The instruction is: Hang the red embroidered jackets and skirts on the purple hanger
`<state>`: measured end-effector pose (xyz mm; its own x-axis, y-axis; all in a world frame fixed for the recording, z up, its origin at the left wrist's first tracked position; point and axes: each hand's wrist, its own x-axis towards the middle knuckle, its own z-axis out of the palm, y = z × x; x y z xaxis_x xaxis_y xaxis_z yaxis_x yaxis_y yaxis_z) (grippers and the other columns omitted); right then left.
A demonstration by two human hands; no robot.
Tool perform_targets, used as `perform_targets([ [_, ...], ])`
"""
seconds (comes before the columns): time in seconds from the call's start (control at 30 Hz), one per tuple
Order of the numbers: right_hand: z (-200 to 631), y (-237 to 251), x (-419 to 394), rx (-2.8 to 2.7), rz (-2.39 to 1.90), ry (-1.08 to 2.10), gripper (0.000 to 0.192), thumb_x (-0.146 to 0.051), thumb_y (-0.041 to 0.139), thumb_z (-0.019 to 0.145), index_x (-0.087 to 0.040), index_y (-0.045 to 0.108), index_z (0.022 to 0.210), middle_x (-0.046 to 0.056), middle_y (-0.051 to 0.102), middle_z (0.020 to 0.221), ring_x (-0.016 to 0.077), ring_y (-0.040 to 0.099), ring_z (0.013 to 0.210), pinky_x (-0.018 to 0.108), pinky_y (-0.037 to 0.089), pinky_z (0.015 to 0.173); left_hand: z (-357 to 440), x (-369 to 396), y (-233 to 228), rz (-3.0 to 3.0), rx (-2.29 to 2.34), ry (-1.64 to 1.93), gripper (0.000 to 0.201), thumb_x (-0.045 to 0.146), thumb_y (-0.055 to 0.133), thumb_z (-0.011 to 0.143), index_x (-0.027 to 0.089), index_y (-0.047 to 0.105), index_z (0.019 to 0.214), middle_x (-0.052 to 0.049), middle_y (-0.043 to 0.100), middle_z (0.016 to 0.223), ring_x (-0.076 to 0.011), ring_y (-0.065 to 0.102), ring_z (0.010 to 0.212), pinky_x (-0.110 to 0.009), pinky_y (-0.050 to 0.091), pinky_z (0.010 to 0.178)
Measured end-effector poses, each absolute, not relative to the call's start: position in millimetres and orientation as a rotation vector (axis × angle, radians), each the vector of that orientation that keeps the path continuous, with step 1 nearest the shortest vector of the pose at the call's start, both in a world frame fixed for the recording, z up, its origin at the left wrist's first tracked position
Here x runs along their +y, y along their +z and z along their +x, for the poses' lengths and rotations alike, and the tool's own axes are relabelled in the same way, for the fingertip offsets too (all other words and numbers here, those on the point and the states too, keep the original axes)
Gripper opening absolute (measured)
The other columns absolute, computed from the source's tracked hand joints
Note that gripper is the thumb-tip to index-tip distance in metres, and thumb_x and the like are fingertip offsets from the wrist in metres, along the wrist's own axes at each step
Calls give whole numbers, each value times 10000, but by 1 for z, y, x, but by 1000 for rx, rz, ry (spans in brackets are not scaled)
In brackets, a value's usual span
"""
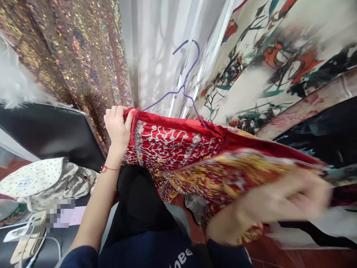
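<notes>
Head view: right hand [290,201] motion-blurred over red garment [178,149].

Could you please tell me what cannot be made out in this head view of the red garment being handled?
- Right hand: motion blur hides whether it grips the red garment.
- Purple hanger: its lower part is hidden inside the garment.
- Paper at lower left: pixelated, unreadable.
- Left hand: fingers curl over the garment's edge, fingertips hidden.
</notes>
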<state>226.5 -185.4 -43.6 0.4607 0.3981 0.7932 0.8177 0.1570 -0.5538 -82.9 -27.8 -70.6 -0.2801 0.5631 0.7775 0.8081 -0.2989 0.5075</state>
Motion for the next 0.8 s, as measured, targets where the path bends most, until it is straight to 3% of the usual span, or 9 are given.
perform_targets([
  [0.07, 185, -52, -161, -1006, -1394, -415, 306, -501, 455, 974, -282, 669, 955, 93, 665, 777, 281, 641, 679, 442, 498, 591, -76, -33, -74, -1722, -1714, -1636, 442, 581, 430, 988, 189, 634, 1004, -136, 649, 1072, -333, 553, 1147, -507, 373, 1061],
  [0.17, 133, -76, -113, -1267, -1422, -53, 304, -438, 404, 987, -223, 618, 993, 113, 721, 878, 257, 690, 741, 394, 529, 670, -73, -45, -76, -1760, -1694, -1615, 407, 484, 424, 1009, 189, 622, 1207, -163, 626, 1286, -344, 505, 1309, -529, 328, 1135],
  [0.3, 105, -110, -74, -1332, -1308, 252, 175, -375, 465, 958, -223, 522, 1022, 86, 717, 903, 230, 708, 841, 373, 555, 791, -68, -73, -88, -1823, -1579, -1635, 583, 413, 560, 938, 206, 444, 1469, -153, 463, 1550, -330, 330, 1508, -539, 249, 1234],
  [0.43, 104, -124, -75, -1339, -1132, 433, 220, -335, 541, 922, -230, 470, 1101, 69, 701, 956, 202, 712, 879, 370, 579, 844, -35, -100, -136, -2168, -1575, -1609, 605, 378, 645, 866, 200, 494, 1423, -162, 653, 1315, -313, 605, 1271, -499, 461, 1112],
  [0.53, 102, -123, -83, -1425, -1072, 519, 316, -282, 566, 896, -234, 449, 1185, 90, 700, 1063, 203, 718, 983, 387, 591, 922, -2, -105, -178, -2447, -1587, -1642, 785, 375, 687, 801, 149, 409, 1499, -228, 546, 1462, -356, 539, 1368, -504, 470, 1123],
  [0.6, 102, -118, -89, -1538, -1078, 501, 406, -255, 566, 888, -227, 432, 1270, 133, 677, 1202, 232, 689, 1132, 427, 574, 996, 11, -100, -194, -2411, -1695, -1797, 663, 352, 609, 863, 158, 444, 1475, -222, 560, 1455, -344, 556, 1359, -499, 486, 1107],
  [0.67, 107, -110, -98, -1708, -1063, 465, 432, -244, 552, 909, -222, 438, 1324, 151, 651, 1288, 248, 660, 1207, 445, 566, 1020, 9, -91, -198, -2292, -1874, -1930, 459, 350, 514, 940, 198, 547, 1371, -180, 675, 1306, -311, 675, 1192, -472, 544, 1013],
  [0.73, 117, -98, -111, -1878, -1010, 381, 321, -223, 517, 951, -235, 521, 1271, 121, 679, 1251, 232, 671, 1173, 429, 564, 1011, -7, -84, -193, -2193, -1969, -2000, 328, 357, 465, 979, 236, 627, 1237, -120, 742, 1148, -264, 733, 1008, -419, 573, 925],
  [0.8, 131, -86, -126, -1945, -969, 183, 212, -189, 493, 976, -246, 613, 1141, 85, 714, 1160, 211, 674, 1122, 415, 543, 1014, -29, -81, -185, -2179, -1916, -2016, 271, 345, 473, 977, 246, 664, 1143, -82, 758, 1091, -231, 734, 956, -374, 568, 910],
])
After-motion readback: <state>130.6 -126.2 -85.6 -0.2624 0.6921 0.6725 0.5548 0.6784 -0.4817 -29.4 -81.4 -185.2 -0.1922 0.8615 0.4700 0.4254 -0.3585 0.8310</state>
